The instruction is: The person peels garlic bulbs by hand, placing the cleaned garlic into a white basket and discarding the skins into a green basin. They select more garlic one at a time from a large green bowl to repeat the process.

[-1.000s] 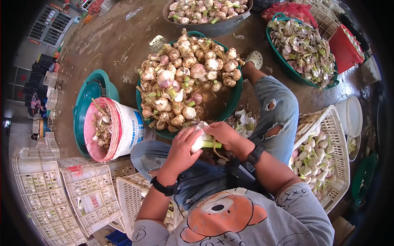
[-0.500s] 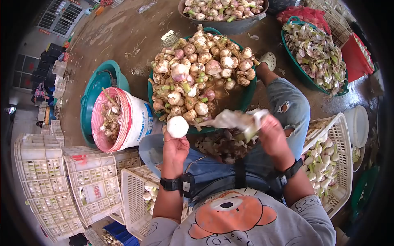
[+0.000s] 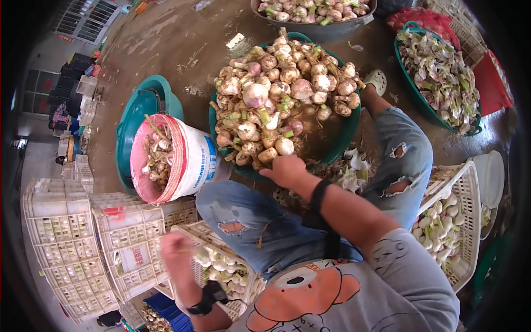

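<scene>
My right hand (image 3: pixel 289 172) is at the near rim of a green tub (image 3: pixel 349 130), against a heap of untrimmed garlic bulbs (image 3: pixel 255 95) with dirty skins and stalks. Its fingers are curled, and the hand itself hides whatever lies under them. Low on the left, my left hand (image 3: pixel 178 252) is smeared by motion beside a cream crate (image 3: pixel 224 243). Clean white garlic bulbs (image 3: pixel 218 265) lie in that crate. No bulb shows in the left hand, but its fingers are too blurred to read. Loose garlic skins (image 3: pixel 354 169) lie between my legs.
A white bucket (image 3: pixel 191 160) lined with pink holds garlic, beside a teal basin (image 3: pixel 124 135). Stacked crates (image 3: pixel 58 249) stand left. On the right are a crate of stemmed garlic (image 3: pixel 470 221) and a tub of skins (image 3: pixel 412 66). A metal basin (image 3: pixel 332 30) stands ahead.
My left hand has moved down and left to the crate, and the white bulb it held is out of it. My right hand has dropped the skins and moved left to the tub.
</scene>
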{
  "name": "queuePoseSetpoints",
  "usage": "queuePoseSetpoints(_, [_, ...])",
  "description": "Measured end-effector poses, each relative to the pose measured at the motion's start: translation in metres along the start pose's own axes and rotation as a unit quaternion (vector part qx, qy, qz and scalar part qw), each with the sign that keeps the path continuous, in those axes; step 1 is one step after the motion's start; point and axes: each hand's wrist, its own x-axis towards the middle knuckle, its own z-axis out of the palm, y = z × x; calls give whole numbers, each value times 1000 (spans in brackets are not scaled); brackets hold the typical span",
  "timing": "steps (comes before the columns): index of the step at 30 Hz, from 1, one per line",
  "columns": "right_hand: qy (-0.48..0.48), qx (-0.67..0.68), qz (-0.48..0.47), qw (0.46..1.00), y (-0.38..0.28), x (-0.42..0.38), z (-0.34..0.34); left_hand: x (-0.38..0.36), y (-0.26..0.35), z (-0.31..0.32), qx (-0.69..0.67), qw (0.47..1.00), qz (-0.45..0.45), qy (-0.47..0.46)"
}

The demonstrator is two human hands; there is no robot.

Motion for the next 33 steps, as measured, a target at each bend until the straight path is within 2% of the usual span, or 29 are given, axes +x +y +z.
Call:
queuePoseSetpoints(2, [146,84,61,984,6,23,50,10,46,52,135,959,-39,-247])
queuePoseSetpoints(4, [166,109,86,976,15,28,56,20,36,85,268,916,99,-282])
queuePoseSetpoints(6, [150,154,16,976,27,14,41,42,15,111,63,962,59,-260])
queuePoseSetpoints(7, [130,193,-16,972,24,-4,16,50,15,123,59,962,56,-262])
queuePoseSetpoints(8, [131,190,-14,973,21,-19,0,57,19,137,-93,961,-75,-248])
queuePoseSetpoints(9, [122,260,-44,957,18,-33,-13,63,22,152,-241,923,-200,-226])
queuePoseSetpoints(10, [114,328,-74,935,16,-45,-23,65,21,166,-283,906,-236,-210])
queuePoseSetpoints(12, [200,259,-169,930,12,-66,-26,68,25,185,-429,822,-281,-247])
queuePoseSetpoints(14, [239,123,-189,945,11,-81,-26,63,37,199,-446,818,-270,-244])
queuePoseSetpoints(16, [173,22,-183,968,8,-95,-40,60,45,206,-301,891,-262,-217])
queuePoseSetpoints(17, [163,-1,-187,969,9,-98,-41,58,50,206,-297,895,-255,-216])
queuePoseSetpoints(22, [157,-29,-165,973,15,-92,-27,53,47,203,-313,875,-273,-250])
queuePoseSetpoints(23, [135,121,-150,972,24,-84,-22,53,47,202,-330,864,-279,-259])
queuePoseSetpoints(24, [109,267,-132,948,27,-82,-24,53,47,201,-329,865,-278,-258])
queuePoseSetpoints(25, [53,345,-102,932,30,-83,-25,53,46,200,-352,854,-277,-266])
queuePoseSetpoints(27, [91,341,-137,926,24,-92,-27,54,45,198,-375,841,-276,-274])
queuePoseSetpoints(29, [128,336,-170,918,19,-101,-29,57,44,198,-346,855,-265,-280])
queuePoseSetpoints(31, [168,120,-213,955,17,-106,-29,58,47,200,-322,864,-254,-292])
queuePoseSetpoints(33, [152,91,-176,968,10,-112,-37,58,48,203,-299,871,-243,-305])
